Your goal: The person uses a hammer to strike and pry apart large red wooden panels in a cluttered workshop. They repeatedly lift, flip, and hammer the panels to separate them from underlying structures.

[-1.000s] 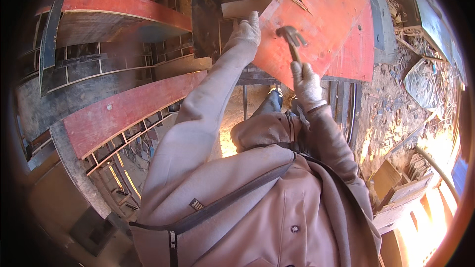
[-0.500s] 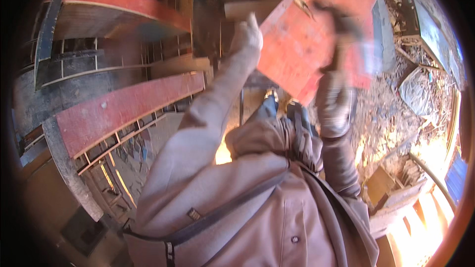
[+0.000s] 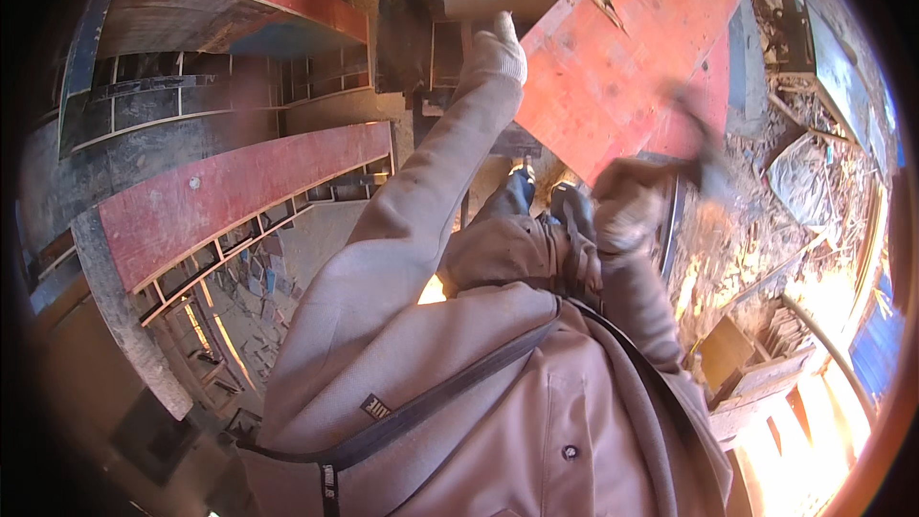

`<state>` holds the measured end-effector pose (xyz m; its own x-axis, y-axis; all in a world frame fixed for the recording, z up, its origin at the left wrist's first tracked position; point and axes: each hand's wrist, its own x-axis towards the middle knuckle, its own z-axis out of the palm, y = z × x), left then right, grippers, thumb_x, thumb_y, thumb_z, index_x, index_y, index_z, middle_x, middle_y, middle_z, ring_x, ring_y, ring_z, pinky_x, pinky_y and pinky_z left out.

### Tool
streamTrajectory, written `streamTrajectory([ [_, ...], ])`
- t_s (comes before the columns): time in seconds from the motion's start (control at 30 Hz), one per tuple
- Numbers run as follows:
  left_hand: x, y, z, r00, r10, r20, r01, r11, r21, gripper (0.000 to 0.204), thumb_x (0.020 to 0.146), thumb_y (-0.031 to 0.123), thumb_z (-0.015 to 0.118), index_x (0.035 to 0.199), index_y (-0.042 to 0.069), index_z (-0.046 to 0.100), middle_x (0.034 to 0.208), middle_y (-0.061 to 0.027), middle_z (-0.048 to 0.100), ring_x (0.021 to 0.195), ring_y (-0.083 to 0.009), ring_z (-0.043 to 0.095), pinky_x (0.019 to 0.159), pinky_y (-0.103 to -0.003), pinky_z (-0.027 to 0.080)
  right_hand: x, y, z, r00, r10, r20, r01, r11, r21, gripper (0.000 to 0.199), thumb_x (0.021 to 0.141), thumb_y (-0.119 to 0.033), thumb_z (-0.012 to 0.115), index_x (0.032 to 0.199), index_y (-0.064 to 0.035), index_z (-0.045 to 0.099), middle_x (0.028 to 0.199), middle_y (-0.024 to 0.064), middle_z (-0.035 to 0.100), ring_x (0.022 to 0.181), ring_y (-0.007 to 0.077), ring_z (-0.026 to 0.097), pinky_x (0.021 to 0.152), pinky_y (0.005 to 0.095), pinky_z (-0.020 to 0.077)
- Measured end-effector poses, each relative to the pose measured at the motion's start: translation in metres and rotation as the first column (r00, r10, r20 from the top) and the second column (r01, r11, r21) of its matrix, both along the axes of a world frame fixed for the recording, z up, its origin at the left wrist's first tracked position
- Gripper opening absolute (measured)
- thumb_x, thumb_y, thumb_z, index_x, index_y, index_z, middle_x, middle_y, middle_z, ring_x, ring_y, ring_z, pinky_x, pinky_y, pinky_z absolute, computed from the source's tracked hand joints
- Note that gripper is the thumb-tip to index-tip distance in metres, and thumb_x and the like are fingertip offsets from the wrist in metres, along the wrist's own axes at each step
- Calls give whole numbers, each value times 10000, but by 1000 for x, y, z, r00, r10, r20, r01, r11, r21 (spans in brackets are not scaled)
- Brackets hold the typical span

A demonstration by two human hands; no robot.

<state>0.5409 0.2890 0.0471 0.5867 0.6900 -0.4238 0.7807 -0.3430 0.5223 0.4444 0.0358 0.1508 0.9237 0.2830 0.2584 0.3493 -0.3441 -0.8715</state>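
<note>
A red-faced wooden board (image 3: pixel 613 77) slants across the upper middle of the view. My left hand (image 3: pixel 498 53), in a pale knitted glove, is at its left edge with the thumb pointing up. That hand's other fingers are mostly hidden, and it appears to grip the edge. In my gloved right hand (image 3: pixel 627 211) is a hammer (image 3: pixel 706 148), blurred by motion, its head near the board's lower right side and apart from its face. A small splintered, pale patch (image 3: pixel 606 10) shows on the upper part of the board.
Red panels on wooden frames (image 3: pixel 249 196) stand at the left. A short wooden piece (image 3: pixel 483 2) lies beyond my left hand. Wood scraps and debris (image 3: pixel 737 230) cover the ground at right, near a wooden box (image 3: pixel 756 364). My feet (image 3: pixel 517 182) are below the board.
The hammer has swung down and to the right, off the board's face toward its lower right side. My right hand has lowered slightly. My left hand stays at the board's edge.
</note>
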Motion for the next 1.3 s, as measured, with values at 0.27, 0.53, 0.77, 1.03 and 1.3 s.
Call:
streamTrajectory([
  [0.27,-19,-11,49,994,9,-109,-27,985,-170,796,1017,660,198,1398,44,530,1271,-293,639,1231,-468,588,1066,-542,431,15,14,45,979,-17,-203,78,951,298,369,1056,-300,487,896,7,615,653,150,597,599,253,597,570,380,478],
  [0.53,-21,-2,20,999,-45,-29,43,998,-48,877,1018,661,155,1227,-24,661,1242,-289,654,1218,-435,606,1050,-507,467,5,0,-8,912,-223,-345,167,969,-183,305,1041,-313,560,981,-35,671,729,182,620,672,285,635,668,417,514],
  [0.77,-26,-4,23,972,-177,-155,175,984,-28,1080,954,778,116,1111,-125,688,1200,-369,627,1257,-477,556,1088,-508,431,-34,-72,5,919,-153,-364,282,899,335,594,1044,-595,418,854,-75,632,609,-19,499,477,63,464,432,223,348],
  [1.03,-29,-5,6,937,-313,-152,332,935,122,839,1003,701,193,1168,64,715,1085,-256,710,1085,-447,659,944,-517,522,-78,-88,-71,665,-495,-559,436,865,-248,333,998,-369,636,973,-36,636,688,107,647,615,268,663,556,377,490],
  [1.3,-24,-5,11,907,-393,-149,401,916,23,855,995,708,240,1200,12,692,1220,-295,649,1220,-453,584,1049,-533,446,-36,-102,-131,409,-329,-851,750,653,107,249,974,-204,682,1076,-5,574,951,131,702,747,224,713,656,358,599],
])
